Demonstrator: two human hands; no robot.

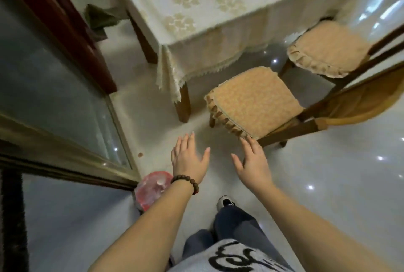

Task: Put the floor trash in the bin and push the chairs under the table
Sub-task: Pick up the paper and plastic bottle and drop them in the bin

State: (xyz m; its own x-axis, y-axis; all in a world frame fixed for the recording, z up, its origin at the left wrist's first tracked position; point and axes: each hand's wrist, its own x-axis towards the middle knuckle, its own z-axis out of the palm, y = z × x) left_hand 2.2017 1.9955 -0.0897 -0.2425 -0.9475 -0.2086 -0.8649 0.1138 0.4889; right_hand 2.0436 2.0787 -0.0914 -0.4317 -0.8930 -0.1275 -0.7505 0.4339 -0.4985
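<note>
Two wooden chairs with orange cushions stand pulled out from the table (pixel 218 13), which wears a cream cloth. The near chair (pixel 253 101) is just ahead of my hands, and the far chair (pixel 328 50) is at the right. My left hand (pixel 188 160), with a bead bracelet at the wrist, is open above the floor. My right hand (pixel 253 162) is open too, its fingertips at the near chair's front corner. A bin with a red liner (pixel 148 190) sits on the floor under my left forearm. A small brown scrap (pixel 140 154) lies on the floor beside the glass door.
A glass sliding door with a metal frame (pixel 65 107) fills the left. A dark wooden door frame (pixel 72 31) stands behind it, with a green cloth (pixel 98 20) on the floor by the wall. The glossy tile floor (pixel 328 184) spreads to the right. My legs and one shoe (pixel 225 202) are below.
</note>
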